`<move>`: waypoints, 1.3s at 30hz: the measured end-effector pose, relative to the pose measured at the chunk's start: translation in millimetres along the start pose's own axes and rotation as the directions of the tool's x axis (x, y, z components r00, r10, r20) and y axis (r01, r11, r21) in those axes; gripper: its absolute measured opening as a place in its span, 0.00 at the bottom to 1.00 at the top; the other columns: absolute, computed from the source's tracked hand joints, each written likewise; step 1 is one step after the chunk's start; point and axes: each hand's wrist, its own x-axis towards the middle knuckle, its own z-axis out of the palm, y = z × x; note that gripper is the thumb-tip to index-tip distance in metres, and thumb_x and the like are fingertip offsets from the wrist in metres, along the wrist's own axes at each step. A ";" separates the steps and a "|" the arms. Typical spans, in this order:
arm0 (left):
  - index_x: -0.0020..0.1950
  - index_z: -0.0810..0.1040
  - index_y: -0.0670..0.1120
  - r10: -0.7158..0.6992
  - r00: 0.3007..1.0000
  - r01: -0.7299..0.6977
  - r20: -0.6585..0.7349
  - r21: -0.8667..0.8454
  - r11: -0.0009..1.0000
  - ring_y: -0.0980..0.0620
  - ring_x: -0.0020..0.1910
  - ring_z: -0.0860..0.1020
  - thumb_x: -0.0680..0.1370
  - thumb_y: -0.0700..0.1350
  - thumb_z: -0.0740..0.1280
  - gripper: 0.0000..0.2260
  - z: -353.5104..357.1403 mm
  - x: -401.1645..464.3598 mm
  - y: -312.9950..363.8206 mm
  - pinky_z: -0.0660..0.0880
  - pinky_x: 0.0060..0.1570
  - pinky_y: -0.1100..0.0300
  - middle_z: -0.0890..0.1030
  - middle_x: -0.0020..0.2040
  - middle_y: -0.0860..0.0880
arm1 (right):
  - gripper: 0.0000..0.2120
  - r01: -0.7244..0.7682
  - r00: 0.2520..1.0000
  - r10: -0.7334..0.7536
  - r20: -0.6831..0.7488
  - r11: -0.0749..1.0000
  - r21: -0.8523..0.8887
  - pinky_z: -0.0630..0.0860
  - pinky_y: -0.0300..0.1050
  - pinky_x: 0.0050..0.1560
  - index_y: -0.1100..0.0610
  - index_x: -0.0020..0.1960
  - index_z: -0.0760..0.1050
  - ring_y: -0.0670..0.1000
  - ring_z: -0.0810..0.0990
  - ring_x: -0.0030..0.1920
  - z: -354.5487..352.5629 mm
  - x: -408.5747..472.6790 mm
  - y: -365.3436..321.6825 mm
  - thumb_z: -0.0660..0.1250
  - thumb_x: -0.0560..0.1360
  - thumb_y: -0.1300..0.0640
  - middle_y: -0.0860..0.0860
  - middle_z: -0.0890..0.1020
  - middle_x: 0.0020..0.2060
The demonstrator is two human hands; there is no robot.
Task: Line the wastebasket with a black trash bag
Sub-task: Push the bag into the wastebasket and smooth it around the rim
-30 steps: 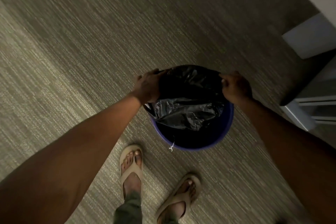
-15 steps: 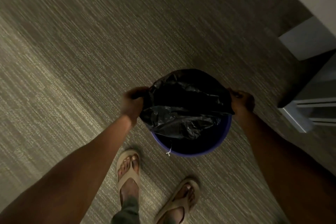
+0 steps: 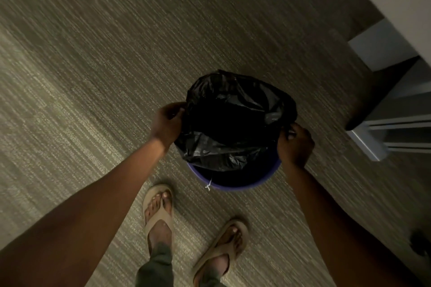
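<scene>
A round blue wastebasket point(image 3: 235, 185) stands on the carpet in front of my feet. A black trash bag point(image 3: 233, 119) is spread open over its mouth, draped over the far rim and the sides. The near rim is bare, and the bag's near edge hangs crumpled inside. My left hand point(image 3: 166, 123) grips the bag's edge at the left side of the rim. My right hand point(image 3: 295, 144) pinches the bag's edge at the right side. A small white tag hangs from the near rim.
Striped grey-green carpet point(image 3: 93, 77) lies all around. A pale furniture piece with a dark gap point(image 3: 384, 109) stands at the right, close to the basket. My two sandalled feet point(image 3: 161, 212) are just in front of the basket.
Both hands have slid from the far part of the rim down along its sides toward me, pulling the bag wider over the basket's mouth. The bag now covers more of the rim.
</scene>
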 end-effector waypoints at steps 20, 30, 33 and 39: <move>0.67 0.82 0.39 0.073 0.989 0.000 -0.130 0.489 0.872 0.37 0.59 0.82 0.81 0.34 0.60 0.17 -11.6 13.8 31.7 0.79 0.57 0.49 0.83 0.62 0.36 | 0.18 -0.191 0.938 0.163 0.305 0.979 0.063 0.76 0.60 0.63 0.63 0.62 0.80 0.65 0.80 0.61 -26.1 64.7 20.0 0.58 0.83 0.53 0.64 0.82 0.60; 0.79 0.69 0.49 0.046 0.953 -0.247 0.300 0.680 0.691 0.38 0.68 0.78 0.85 0.56 0.61 0.24 28.6 32.5 49.2 0.75 0.63 0.49 0.79 0.70 0.40 | 0.35 0.360 0.852 -0.244 0.463 0.915 -0.182 0.76 0.58 0.65 0.48 0.82 0.57 0.64 0.76 0.69 -1.7 53.3 -30.9 0.51 0.81 0.31 0.59 0.75 0.72; 0.72 0.77 0.49 -0.044 0.975 -0.087 0.219 0.552 0.829 0.41 0.64 0.81 0.84 0.59 0.61 0.21 24.7 31.8 40.3 0.75 0.57 0.55 0.83 0.64 0.42 | 0.37 0.202 0.848 -0.100 0.521 0.969 -0.144 0.78 0.56 0.58 0.42 0.82 0.49 0.66 0.80 0.63 0.2 47.0 -14.8 0.48 0.78 0.26 0.61 0.77 0.70; 0.77 0.72 0.47 0.136 0.952 -0.028 -0.276 0.363 0.932 0.39 0.73 0.70 0.81 0.57 0.68 0.26 21.6 5.4 37.9 0.69 0.73 0.43 0.74 0.73 0.39 | 0.33 0.397 0.917 -0.393 0.060 0.915 -0.074 0.69 0.64 0.72 0.53 0.81 0.59 0.62 0.67 0.76 -11.4 23.7 -10.8 0.58 0.82 0.36 0.59 0.69 0.77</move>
